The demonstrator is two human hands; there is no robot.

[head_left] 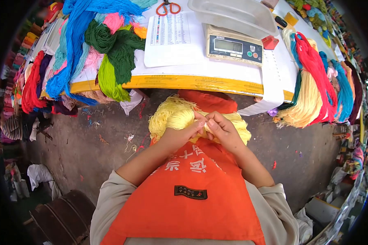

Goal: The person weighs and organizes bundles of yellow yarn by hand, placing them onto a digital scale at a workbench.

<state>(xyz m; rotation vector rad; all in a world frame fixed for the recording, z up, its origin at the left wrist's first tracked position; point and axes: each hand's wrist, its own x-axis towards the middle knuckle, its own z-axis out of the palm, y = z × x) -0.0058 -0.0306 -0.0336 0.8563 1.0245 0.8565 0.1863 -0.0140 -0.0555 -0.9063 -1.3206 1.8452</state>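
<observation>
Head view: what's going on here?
A person in an orange apron has the left hand and right hand close together, pinching at yellow yarn just in front of the table. Exactly which strands they hold is too small to tell. On the table, a tray sits on the scale, with a printed sheet beside it.

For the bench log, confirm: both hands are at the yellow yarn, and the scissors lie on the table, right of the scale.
Wrong side: the head view shows the scissors left of the scale on the table. The left hand and right hand are at the yellow yarn.
</observation>
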